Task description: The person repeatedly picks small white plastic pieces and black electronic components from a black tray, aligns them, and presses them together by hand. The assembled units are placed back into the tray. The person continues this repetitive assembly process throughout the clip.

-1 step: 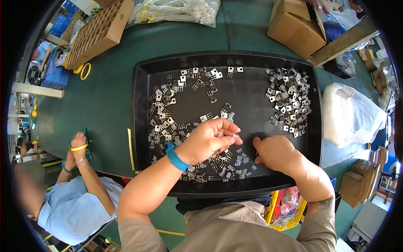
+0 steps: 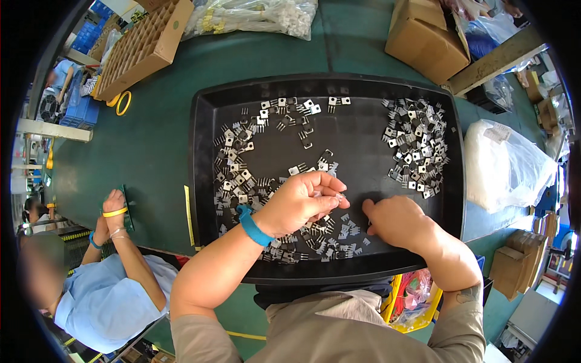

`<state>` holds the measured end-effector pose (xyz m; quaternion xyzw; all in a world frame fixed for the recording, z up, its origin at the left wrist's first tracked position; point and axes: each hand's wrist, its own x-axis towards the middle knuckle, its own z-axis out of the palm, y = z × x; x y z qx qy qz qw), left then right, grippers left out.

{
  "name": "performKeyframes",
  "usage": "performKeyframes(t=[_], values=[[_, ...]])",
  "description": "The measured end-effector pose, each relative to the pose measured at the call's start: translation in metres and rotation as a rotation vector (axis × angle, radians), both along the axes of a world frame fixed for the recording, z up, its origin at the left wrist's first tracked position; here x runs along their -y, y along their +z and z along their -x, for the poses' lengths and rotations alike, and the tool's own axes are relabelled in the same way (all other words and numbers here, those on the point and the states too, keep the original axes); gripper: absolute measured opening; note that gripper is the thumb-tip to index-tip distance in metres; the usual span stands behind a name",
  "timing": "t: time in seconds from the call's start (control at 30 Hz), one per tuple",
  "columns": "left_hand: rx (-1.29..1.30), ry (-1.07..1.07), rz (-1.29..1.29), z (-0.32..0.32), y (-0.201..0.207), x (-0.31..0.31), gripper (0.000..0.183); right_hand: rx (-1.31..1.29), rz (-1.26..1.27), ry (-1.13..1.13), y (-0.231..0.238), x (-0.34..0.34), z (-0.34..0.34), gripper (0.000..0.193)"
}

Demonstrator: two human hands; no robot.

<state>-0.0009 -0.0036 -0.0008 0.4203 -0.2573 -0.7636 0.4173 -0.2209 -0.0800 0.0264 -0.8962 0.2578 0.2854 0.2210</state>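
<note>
A large black tray lies before me with many three-legged transistors. My left hand, a blue band on its wrist, is curled above the tray's middle. Its thumb and fingers close on small pale translucent pieces, whose kind I cannot make out. To its right, my right hand is held low over the tray with its fingers curled under; what they hold, if anything, is hidden. Transistors are spread along the left side, and small grey pieces lie between my hands. A denser transistor pile fills the right side.
A white plastic bag stands right of the tray. Behind are a cardboard box, a bagged bundle and a divided carton. At left, a co-worker in blue handles a green board. A yellow bin sits below the tray's edge.
</note>
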Motion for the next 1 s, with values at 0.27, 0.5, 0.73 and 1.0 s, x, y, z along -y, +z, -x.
performKeyframes(t=[0.27,0.5,0.73,1.0], values=[[0.053,0.008,0.017,0.000,-0.001,-0.001,0.019,0.134,-0.050,-0.112,0.006,0.003,-0.013,0.027],[0.148,0.020,0.080,-0.001,0.001,-0.002,0.012,1.005,-0.263,-0.634,0.003,0.007,-0.014,0.017],[0.250,0.011,0.207,0.003,-0.004,-0.003,0.009,1.127,-0.088,-0.352,0.002,-0.006,-0.022,0.020],[0.291,-0.030,0.210,0.001,-0.006,-0.003,0.015,1.129,-0.041,-0.207,-0.002,-0.004,-0.027,0.023]])
